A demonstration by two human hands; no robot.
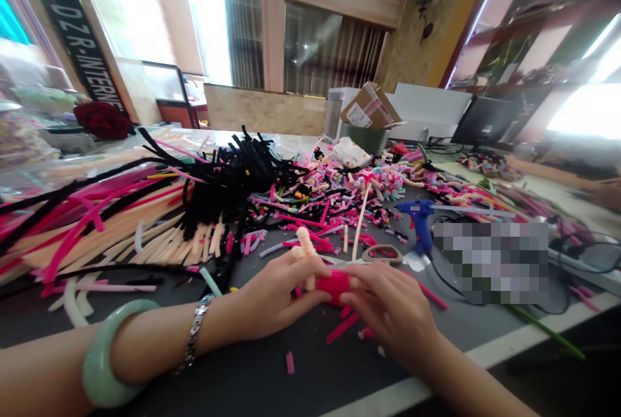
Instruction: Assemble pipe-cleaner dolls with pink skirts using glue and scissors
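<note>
Here in the middle, low over the desk (233,378), both your hands are busy! Your left grip (286,291) pinches the near-left end of a bright pink fuzzy piece (334,286), thumb underneath, while your right grip (395,304) has fingers and thumb clamped on its other end. Up from the left fingers pokes a cream chenille coil (305,247), leaning slightly left; whether it is joined to the pink is hard to call, your fingers cover so much.

Just beyond your hands lie the scissors (398,255), with a long cream stem (360,223) running away from you. Over to the right, the blue glue gun (420,226) rests with a pale glue stick (475,211) out of its back. On your left, cut cream stems (194,245) fan out, a black chenille bundle (218,191) heaped behind them. A lone pink offcut (290,363) lies nearest you, and your left arm wears a jade bangle (94,365) and silvery bracelet (195,333).
</note>
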